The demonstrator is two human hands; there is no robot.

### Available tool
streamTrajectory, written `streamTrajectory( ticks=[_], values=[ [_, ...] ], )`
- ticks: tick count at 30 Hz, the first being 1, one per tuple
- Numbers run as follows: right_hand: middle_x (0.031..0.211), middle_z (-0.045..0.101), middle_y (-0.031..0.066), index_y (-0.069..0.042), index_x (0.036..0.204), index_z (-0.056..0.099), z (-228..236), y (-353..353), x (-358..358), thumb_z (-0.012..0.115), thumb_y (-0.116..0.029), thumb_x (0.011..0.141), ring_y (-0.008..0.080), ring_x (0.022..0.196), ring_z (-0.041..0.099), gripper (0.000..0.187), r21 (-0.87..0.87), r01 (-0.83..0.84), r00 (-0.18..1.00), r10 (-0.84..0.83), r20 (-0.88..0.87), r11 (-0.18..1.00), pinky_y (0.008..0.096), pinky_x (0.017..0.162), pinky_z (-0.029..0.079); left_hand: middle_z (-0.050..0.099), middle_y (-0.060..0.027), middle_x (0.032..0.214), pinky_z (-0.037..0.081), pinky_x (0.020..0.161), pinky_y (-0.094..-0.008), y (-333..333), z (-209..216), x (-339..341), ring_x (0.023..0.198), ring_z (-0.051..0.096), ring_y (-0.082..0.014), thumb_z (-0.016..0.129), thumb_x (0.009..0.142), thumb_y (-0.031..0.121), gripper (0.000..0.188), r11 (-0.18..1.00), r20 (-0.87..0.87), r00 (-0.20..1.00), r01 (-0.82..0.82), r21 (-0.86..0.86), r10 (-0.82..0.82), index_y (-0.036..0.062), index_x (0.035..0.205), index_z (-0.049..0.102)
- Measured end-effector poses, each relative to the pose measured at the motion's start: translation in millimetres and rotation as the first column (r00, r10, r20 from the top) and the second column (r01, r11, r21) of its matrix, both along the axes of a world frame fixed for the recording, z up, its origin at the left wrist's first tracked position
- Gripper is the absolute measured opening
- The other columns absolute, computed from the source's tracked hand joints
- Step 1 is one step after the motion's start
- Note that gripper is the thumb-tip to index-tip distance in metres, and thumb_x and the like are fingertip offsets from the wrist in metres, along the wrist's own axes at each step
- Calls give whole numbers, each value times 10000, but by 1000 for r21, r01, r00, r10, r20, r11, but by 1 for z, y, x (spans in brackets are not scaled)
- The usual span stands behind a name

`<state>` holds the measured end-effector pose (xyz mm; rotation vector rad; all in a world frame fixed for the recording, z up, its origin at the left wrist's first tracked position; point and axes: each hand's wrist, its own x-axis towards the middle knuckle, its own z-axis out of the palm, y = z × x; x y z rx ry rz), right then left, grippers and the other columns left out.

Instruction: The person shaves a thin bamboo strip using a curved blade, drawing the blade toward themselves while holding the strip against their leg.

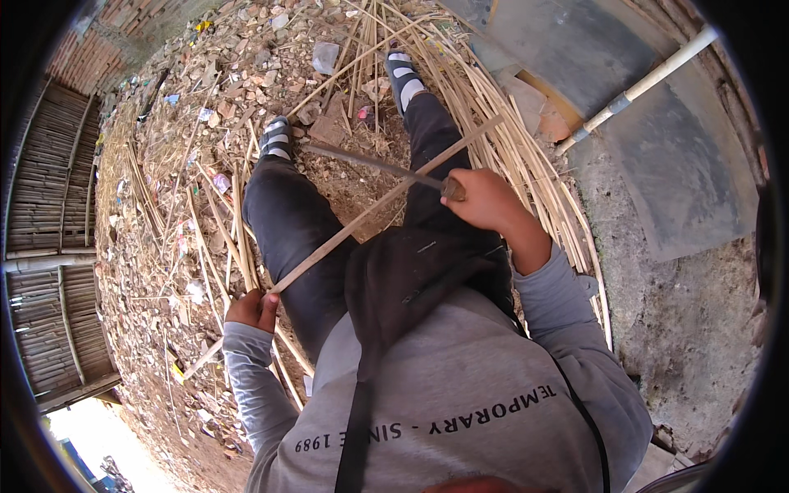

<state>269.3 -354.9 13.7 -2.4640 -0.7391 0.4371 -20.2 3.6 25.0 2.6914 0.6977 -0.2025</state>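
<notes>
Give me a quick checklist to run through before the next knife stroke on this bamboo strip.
1. Left hand grips the near end of the bamboo strip: ok.
2. Right hand closed around the knife handle: ok.
3. Blade lies across the strip, tip pointing away from the body: ok.
4. Left-hand fingers away from the blade: ok, they sit at the strip's far lower end.
5. Legs out of the blade's path: not ok, strip and blade cross right over the thighs.
6. Blade sharpness: cannot tell.

1 head-worn fisheye view, facing straight down, close above lap
</notes>
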Motion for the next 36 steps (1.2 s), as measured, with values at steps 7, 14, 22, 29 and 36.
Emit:
streamTrajectory(
  ticks=[7, 14, 22, 29, 36],
  values=[
    [811, 685, 184, -85, 856, 665, -36, 3, -13, 751, -287, 818, 412, 836, 667, 223, -3, -26, 1000, 26, -1, 1000, 515, 713, 510, 630, -241, 719, 475, 635, -520, -19, 26, 18, 714, 630, -468, 591, 968, 399, 406, 994, 139, 988, 55, 99, -68, 14, 839, 608],
    [802, 679, 191, -65, 872, 666, -16, 1, -11, 753, -269, 804, 414, 825, 663, 232, 74, 96, 995, -99, 35, 993, 514, 711, 507, 620, -235, 673, 471, 611, -524, -11, -8, 13, 676, 626, -462, 623, 922, 561, 561, 995, 130, 991, 17, 100, -30, 23, 766, 604],
    [785, 670, 196, -56, 872, 663, -1, -17, 5, 757, -280, 805, 425, 798, 653, 251, 24, 125, 988, -127, 84, 992, 513, 680, 501, 598, -217, 622, 456, 572, -519, -9, -21, 18, 620, 609, -460, 611, 915, 598, 590, 993, 215, 976, 24, 113, -48, 48, 707, 574],
    [788, 666, 193, -74, 909, 665, -2, 4, -14, 759, -286, 799, 425, 811, 652, 257, 50, -20, 983, 11, 182, 999, 521, 702, 505, 599, -224, 625, 461, 588, -526, -5, -26, 14, 641, 616, -463, 607, 919, 596, 591, 996, 162, 986, 21, 92, -36, 44, 710, 580],
    [789, 674, 190, -56, 871, 673, -17, -12, 5, 769, -268, 796, 425, 782, 654, 245, 192, 166, 983, -179, 51, 967, 492, 662, 497, 594, -228, 615, 465, 594, -524, -12, -19, 23, 637, 616, -463, 597, 921, 607, 612, 997, 171, 985, 1, 74, -14, 37, 697, 576]
  ],
)
